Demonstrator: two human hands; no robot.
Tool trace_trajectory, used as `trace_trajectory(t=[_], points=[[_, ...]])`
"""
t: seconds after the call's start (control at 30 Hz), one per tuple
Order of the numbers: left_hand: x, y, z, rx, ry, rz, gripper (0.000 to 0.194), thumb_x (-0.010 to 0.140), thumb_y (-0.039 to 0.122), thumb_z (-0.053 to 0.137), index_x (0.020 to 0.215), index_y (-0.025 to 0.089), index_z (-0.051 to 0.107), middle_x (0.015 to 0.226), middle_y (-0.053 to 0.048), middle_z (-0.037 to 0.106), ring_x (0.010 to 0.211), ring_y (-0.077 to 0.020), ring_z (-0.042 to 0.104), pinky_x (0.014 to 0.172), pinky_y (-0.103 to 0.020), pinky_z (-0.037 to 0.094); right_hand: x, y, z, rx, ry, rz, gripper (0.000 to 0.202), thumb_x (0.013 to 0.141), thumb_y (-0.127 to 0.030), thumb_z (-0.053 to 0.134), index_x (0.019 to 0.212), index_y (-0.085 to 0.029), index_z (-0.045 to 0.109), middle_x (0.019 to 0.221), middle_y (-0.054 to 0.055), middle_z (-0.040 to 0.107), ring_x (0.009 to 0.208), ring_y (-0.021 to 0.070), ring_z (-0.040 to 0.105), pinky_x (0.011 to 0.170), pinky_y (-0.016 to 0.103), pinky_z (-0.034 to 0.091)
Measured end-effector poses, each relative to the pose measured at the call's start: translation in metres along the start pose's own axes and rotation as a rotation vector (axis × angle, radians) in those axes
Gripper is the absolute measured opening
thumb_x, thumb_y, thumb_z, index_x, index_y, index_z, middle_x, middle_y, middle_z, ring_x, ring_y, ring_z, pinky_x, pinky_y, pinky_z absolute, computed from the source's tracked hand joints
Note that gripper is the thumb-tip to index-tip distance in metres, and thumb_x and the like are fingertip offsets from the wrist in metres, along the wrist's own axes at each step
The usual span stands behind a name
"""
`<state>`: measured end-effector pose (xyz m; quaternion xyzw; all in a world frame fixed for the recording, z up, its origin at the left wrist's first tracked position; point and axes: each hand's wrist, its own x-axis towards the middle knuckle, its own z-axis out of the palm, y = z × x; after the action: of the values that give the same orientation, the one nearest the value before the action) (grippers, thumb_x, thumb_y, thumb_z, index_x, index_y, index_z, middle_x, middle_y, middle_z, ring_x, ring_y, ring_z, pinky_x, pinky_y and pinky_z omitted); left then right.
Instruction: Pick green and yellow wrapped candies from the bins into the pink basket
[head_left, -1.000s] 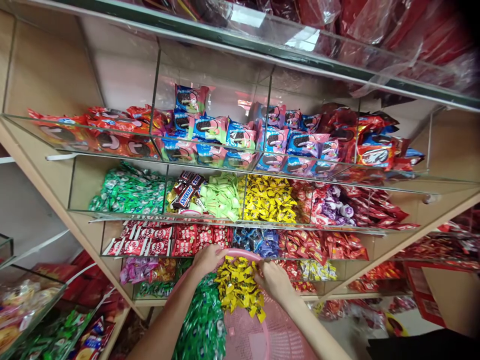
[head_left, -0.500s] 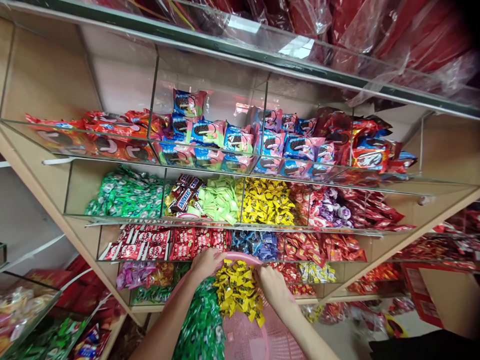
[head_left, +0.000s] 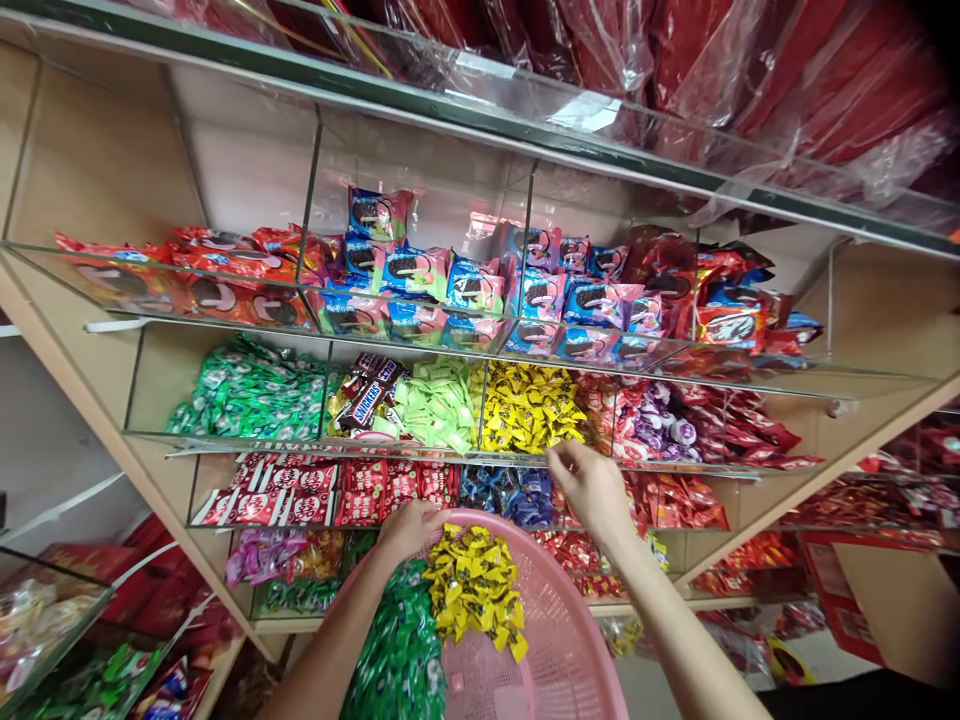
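Observation:
A pink plastic basket (head_left: 559, 600) is at the bottom centre, with green-wrapped candies (head_left: 397, 650) on its left side and a heap of yellow-wrapped candies (head_left: 476, 590) near its far rim. My left hand (head_left: 412, 528) grips the basket's far-left rim, fingers wrapped over it. My right hand (head_left: 589, 485) is raised off the basket, in front of the shelf edge just below the bin of yellow candies (head_left: 529, 405). Its fingers are bent and close together; whether anything is between them is too small to tell.
Glass-fronted shelves hold green candies (head_left: 259, 390), Snickers bars (head_left: 365, 400), light green packets (head_left: 439, 400) and purple-white candies (head_left: 664, 425). Cookie packs (head_left: 409, 268) sit above. A glass shelf edge (head_left: 450, 125) juts out overhead. An open cardboard box (head_left: 892, 600) stands at lower right.
My right hand has left the basket's rim and moved up and right towards the yellow candy bin. My left hand stays on the rim, and the view has shifted slightly.

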<state>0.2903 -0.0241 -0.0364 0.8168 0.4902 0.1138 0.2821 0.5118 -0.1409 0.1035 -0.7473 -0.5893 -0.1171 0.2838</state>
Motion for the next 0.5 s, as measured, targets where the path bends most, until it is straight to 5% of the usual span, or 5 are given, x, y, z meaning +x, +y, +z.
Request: trace_trajectory(t=[0.1, 0.23, 0.37, 0.5], points=[[0.001, -0.001, 0.000, -0.016, -0.015, -0.004, 0.053, 0.074, 0.066, 0.034, 0.066, 0.020, 0.058, 0.060, 0.003, 0.054, 0.056, -0.0098, 0.047, 0.049, -0.019, 0.024, 0.029, 0.009, 0.000, -0.127, 0.083, 0.078, 0.026, 0.081, -0.038, 0.042, 0.082, -0.018, 0.058, 0.077, 0.005, 0.063, 0.063, 0.0149, 0.056, 0.053, 0.023, 0.031], [0.002, -0.002, 0.001, -0.029, 0.001, 0.009, 0.054, 0.073, 0.067, 0.033, 0.066, 0.019, 0.058, 0.061, 0.003, 0.054, 0.055, -0.0093, 0.046, 0.049, -0.019, 0.023, 0.051, 0.017, 0.014, -0.245, -0.004, 0.149, 0.025, 0.077, -0.039, 0.047, 0.082, -0.018, 0.059, 0.078, 0.007, 0.062, 0.069, 0.0173, 0.057, 0.054, 0.024, 0.031], [0.004, -0.004, 0.002, -0.019, 0.001, 0.016, 0.057, 0.073, 0.068, 0.031, 0.065, 0.020, 0.060, 0.059, 0.002, 0.054, 0.056, -0.0101, 0.048, 0.049, -0.018, 0.025, 0.055, 0.019, 0.023, -0.294, -0.054, 0.194, 0.020, 0.077, -0.032, 0.046, 0.082, -0.019, 0.061, 0.077, 0.008, 0.062, 0.068, 0.0188, 0.057, 0.053, 0.025, 0.030], [0.004, -0.005, 0.001, -0.051, -0.006, -0.011, 0.054, 0.072, 0.068, 0.034, 0.075, 0.023, 0.064, 0.069, 0.001, 0.061, 0.064, -0.0118, 0.053, 0.053, -0.018, 0.027, 0.051, 0.019, 0.021, -0.272, 0.051, 0.144, 0.020, 0.080, -0.028, 0.043, 0.078, -0.018, 0.060, 0.076, 0.007, 0.062, 0.064, 0.0175, 0.055, 0.052, 0.025, 0.029]])
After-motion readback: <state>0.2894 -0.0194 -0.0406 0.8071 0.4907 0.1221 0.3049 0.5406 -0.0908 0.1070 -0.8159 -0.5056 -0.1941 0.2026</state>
